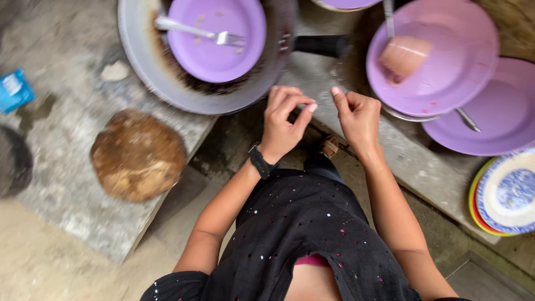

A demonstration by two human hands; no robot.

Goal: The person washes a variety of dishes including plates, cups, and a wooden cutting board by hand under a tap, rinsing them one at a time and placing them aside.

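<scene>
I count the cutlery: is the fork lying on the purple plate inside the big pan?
Yes, the fork lies across the purple plate inside the pan.

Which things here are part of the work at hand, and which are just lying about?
In hand: left hand, right hand, both empty; pan, purple plate, fork nearest.
Lying about: round brown slab, blue packet, patterned plates.
</scene>
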